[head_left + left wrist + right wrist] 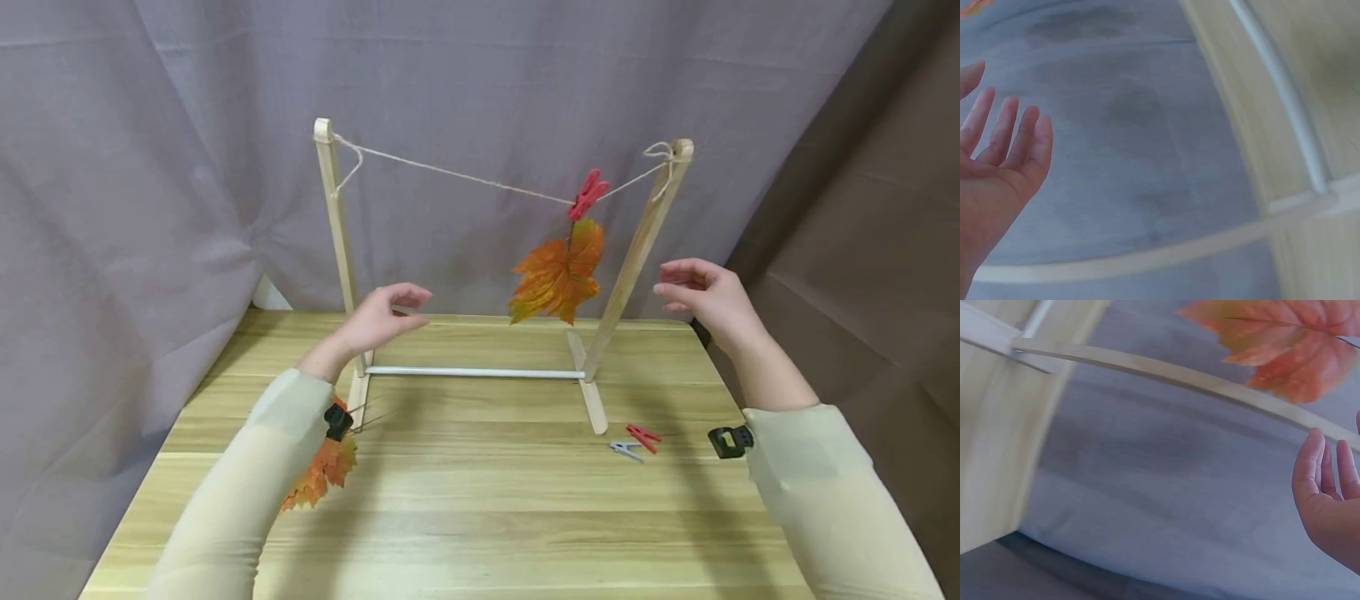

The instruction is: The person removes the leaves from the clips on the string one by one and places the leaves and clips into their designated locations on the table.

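- Neither hand grips anything: the left hand (367,321) is in the air by the left post (339,225), the right hand (720,304) just outside the right post (637,250), fingers loosely bent.
- Pinched in a red clip (587,198), the hanging leaf (558,275) dangles from the string (465,176), nearer the right post.
- It looks light, thin and flexible, probably easy to crease; its stem seems the safest hold.
- The clip looks stiff and smooth, best squeezed at its upper ends; the slack string would likely sway.
- More leaf (333,462) shows on the table (465,517), partly behind the left sleeve (225,492); a red peg (637,432) and a grey peg (621,448) lie rightward.
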Demonstrator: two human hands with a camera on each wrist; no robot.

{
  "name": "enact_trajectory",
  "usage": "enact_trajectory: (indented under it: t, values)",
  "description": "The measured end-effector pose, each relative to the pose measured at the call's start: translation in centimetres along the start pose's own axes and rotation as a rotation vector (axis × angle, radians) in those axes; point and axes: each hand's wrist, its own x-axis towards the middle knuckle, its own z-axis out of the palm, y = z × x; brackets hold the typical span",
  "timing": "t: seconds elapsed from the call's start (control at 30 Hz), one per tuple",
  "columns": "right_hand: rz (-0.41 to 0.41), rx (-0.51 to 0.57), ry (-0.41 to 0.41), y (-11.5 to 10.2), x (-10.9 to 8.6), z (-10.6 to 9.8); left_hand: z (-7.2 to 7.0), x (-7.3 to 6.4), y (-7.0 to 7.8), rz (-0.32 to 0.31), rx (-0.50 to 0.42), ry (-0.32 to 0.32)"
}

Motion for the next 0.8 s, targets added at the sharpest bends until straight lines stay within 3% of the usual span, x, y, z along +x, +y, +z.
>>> enact_trajectory:
  t: [0.27,0.53,0.8]
  values:
    - [-0.085,-0.010,0.034,-4.1,1.2,0.1,0.2,2.2,2.8,0.034,-0.039,0.010]
    - [-0.156,0.162,0.015,-8.2,1.6,0.4,1.1,4.2,5.3,0.082,-0.075,0.047]
    - [-0.187,0.141,0.008,-11.0,2.1,0.4,2.6,5.9,7.2,0.073,-0.097,0.077]
